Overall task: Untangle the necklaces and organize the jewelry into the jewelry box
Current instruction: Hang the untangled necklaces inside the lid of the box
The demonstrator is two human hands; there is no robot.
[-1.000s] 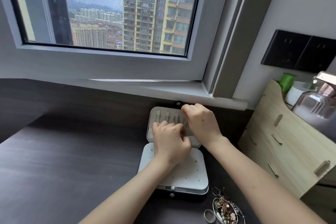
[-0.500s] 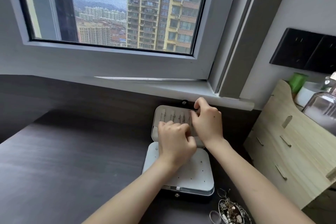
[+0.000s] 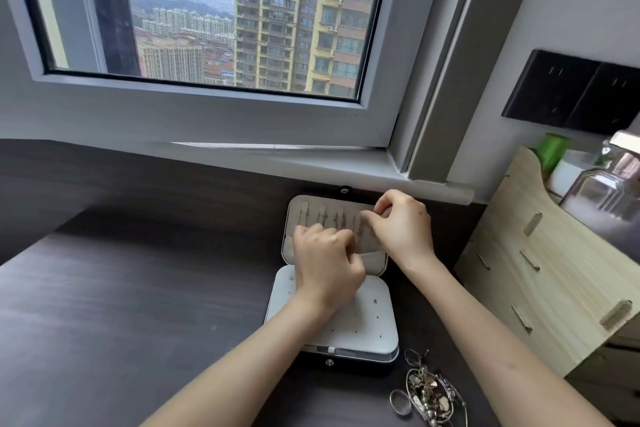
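Left hand (image 3: 327,256) and right hand (image 3: 403,225) curl at the jewelry box lid (image 3: 298,215), grip untellable; a sharp tug could flip it shut.

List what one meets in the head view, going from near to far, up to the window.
Jewelry pile, jewelry box base with white panel, open lid with hooks, window sill, window.

Only one camera is showing the scene, the one worn on the person's head. It is looking forward and down over the dark surface (image 3: 138,305), quite near, and the left hand (image 3: 325,263) and right hand (image 3: 403,229) are reaching in from the bottom edge. The window (image 3: 242,28) is filling the upper half.
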